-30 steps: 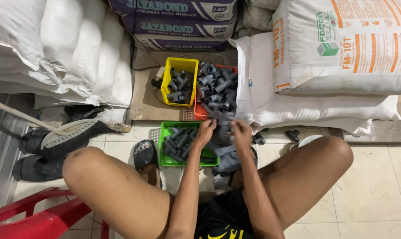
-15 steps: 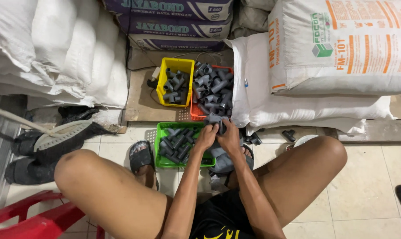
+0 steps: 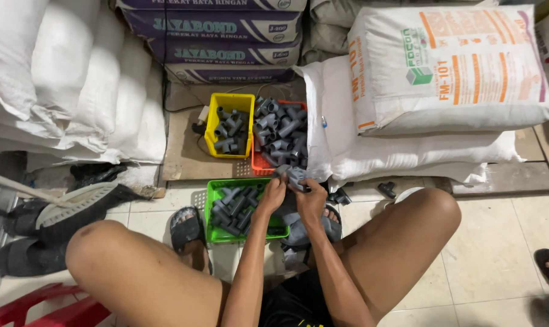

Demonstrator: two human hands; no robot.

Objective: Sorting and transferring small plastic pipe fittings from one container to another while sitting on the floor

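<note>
Fitting: a grey pipe fitting (image 3: 294, 176) is held between both hands, above the near-right corner of the green basket (image 3: 215, 195) and just near of the orange basket (image 3: 257, 165).
Left hand: the left hand (image 3: 272, 195) reaches in from the near side, forearm angled up and away from the body; its fingers are closed on the left side of the fitting.
Right hand: the right hand (image 3: 310, 200) sits beside it, wrist bent; its fingers are clenched on the fitting's right side.
Green basket: it rests on the tiled floor (image 3: 498, 242) between the knees and holds a loose layer of grey fittings.
Orange basket: heaped well above its rim with grey fittings; to its left a yellow basket (image 3: 214, 121) holds fewer.
Surroundings: white sacks (image 3: 407, 151) on the right, further sacks on the left, sandals (image 3: 186, 229) on the floor, and a stray fitting (image 3: 386, 189) near the right knee.
Risk: judged from the two-hand grip held in mid-air, a slip of the fingers could drop the fitting onto the floor beside the green basket; a brush against the overfilled orange basket could spill its heap.
</note>
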